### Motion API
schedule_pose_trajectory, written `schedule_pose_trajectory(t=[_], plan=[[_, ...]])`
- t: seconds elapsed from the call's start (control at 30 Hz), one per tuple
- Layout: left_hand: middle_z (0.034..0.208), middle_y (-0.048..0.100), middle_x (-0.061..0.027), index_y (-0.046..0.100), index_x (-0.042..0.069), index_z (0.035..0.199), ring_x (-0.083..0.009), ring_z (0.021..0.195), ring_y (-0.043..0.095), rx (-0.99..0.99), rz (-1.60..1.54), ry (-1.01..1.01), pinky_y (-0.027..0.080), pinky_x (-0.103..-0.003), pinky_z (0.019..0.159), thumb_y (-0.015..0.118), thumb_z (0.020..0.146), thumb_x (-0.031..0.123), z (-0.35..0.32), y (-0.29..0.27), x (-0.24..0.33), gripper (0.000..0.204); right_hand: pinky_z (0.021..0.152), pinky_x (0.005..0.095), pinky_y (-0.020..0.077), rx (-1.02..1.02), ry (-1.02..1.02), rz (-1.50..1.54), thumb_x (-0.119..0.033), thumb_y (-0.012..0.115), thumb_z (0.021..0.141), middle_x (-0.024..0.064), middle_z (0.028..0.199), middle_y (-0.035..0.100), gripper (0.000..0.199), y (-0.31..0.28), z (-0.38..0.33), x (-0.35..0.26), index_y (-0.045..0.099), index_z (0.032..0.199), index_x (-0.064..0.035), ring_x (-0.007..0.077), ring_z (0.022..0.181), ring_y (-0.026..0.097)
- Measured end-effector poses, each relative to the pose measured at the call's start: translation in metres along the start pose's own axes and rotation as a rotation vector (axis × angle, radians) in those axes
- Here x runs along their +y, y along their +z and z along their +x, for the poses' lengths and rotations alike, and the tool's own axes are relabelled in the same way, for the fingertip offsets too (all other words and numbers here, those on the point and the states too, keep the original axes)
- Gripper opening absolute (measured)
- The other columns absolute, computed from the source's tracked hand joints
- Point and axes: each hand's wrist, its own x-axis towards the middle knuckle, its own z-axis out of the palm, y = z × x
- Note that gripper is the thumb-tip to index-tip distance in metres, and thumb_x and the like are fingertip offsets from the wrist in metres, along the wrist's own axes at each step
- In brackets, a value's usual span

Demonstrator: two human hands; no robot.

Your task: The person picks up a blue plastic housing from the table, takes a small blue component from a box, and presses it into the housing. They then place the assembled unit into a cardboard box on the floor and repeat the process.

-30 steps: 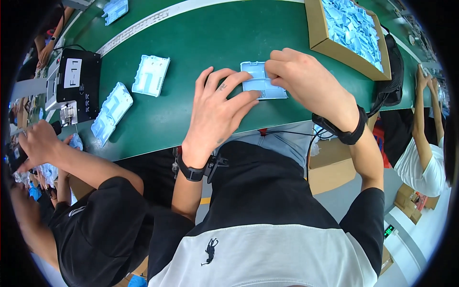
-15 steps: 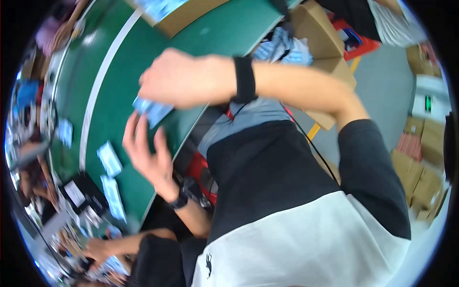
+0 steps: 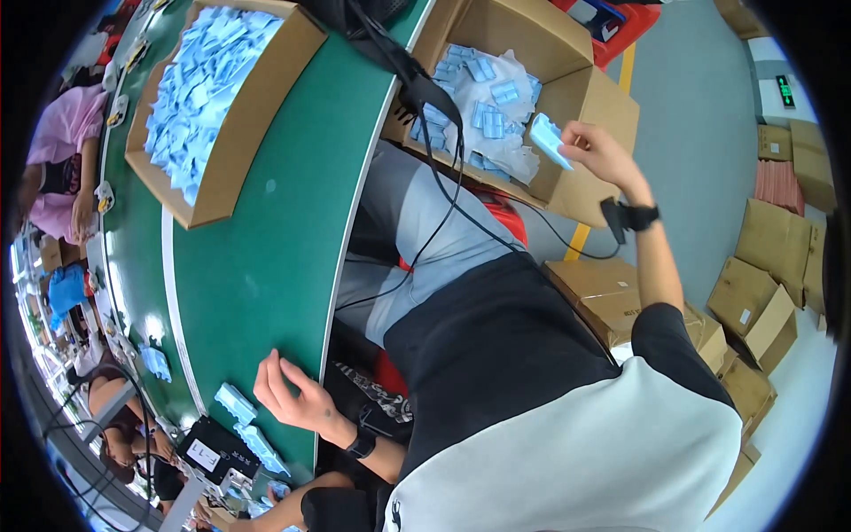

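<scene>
My right hand (image 3: pixel 607 158) is closed on a light blue, plastic-looking piece (image 3: pixel 550 140) pinched between the fingers, above the edge of an open cardboard box (image 3: pixel 607 106). Inside that box lie similar light blue pieces (image 3: pixel 503 92) on crumpled white plastic lining (image 3: pixel 503 164). Over the green table (image 3: pixel 257 284), near its edge, my left hand (image 3: pixel 297 397) is open and holds nothing. Two more light blue pieces, a shorter one (image 3: pixel 235 403) and a longer one (image 3: pixel 260 448), rest on the table beside it.
A long cardboard tray (image 3: pixel 253 124) heaped with small light blue pieces (image 3: pixel 213 80) stands on the table. Black straps and cables (image 3: pixel 417 84) hang across the table edge. A black device (image 3: pixel 222 448) sits at lower left, near co-workers. Cartons (image 3: pixel 776 239) stack at right.
My right hand has swung from the table to the box on the right, carrying a light blue piece. My left hand stays over the table, apart from it. The view has shifted.
</scene>
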Motion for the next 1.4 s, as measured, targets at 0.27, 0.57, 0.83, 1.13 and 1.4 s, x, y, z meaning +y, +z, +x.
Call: schedule_pose_trajectory(t=[0.27,0.57,0.83,1.13,1.4], plan=[[0.109,0.071,-0.016,0.073,-0.004,0.112,-0.0312,0.098,0.068,-0.075,0.142,-0.017,0.054,-0.042,0.087,0.064,0.1,0.001,0.0,-0.004,-0.004,0.016,0.081,0.0509,0.0579,0.193,0.062,-0.453,-0.021,0.064,0.095,0.0163,0.108,0.072,0.016,0.177,0.148,0.095,0.069,0.102,-0.0078,0.0367,0.1,0.072],[0.106,0.071,-0.0167,0.072,-0.006,0.112,-0.031,0.097,0.068,-0.078,0.17,-0.047,0.054,-0.041,0.087,0.062,0.1,0.001,-0.002,0.004,0.001,0.017,0.079,0.0518,0.058,0.061,-0.05,-0.667,-0.016,0.065,0.091,0.0159,0.107,0.069,0.017,0.228,0.203,0.162,0.068,0.106,-0.0101,0.0393,0.099,0.07],[0.106,0.069,-0.017,0.072,-0.006,0.111,-0.0318,0.097,0.067,-0.099,0.215,-0.027,0.053,-0.042,0.087,0.059,0.101,0.002,-0.001,-0.003,-0.004,0.018,0.09,0.0532,0.0573,0.073,0.267,-0.315,-0.022,0.069,0.09,0.0169,0.122,0.07,0.023,0.209,0.217,0.185,0.069,0.109,-0.0087,0.0399,0.111,0.068],[0.107,0.067,-0.0169,0.071,-0.005,0.111,-0.0319,0.099,0.065,-0.12,0.25,-0.055,0.051,-0.043,0.089,0.058,0.103,0.006,-0.006,-0.005,-0.005,0.019,0.094,0.049,0.0561,0.373,0.826,-0.253,-0.044,0.084,0.082,0.0216,0.129,0.068,0.053,0.188,0.252,0.226,0.064,0.121,-0.0136,0.039,0.116,0.068],[0.107,0.066,-0.0167,0.07,-0.005,0.111,-0.0319,0.099,0.063,-0.137,0.287,-0.072,0.05,-0.044,0.088,0.057,0.104,0.011,-0.004,-0.007,-0.009,0.021,0.088,0.0506,0.0565,0.367,0.453,-0.348,-0.026,0.083,0.084,0.0176,0.119,0.062,0.042,0.179,0.211,0.213,0.057,0.114,-0.012,0.0393,0.105,0.068]])
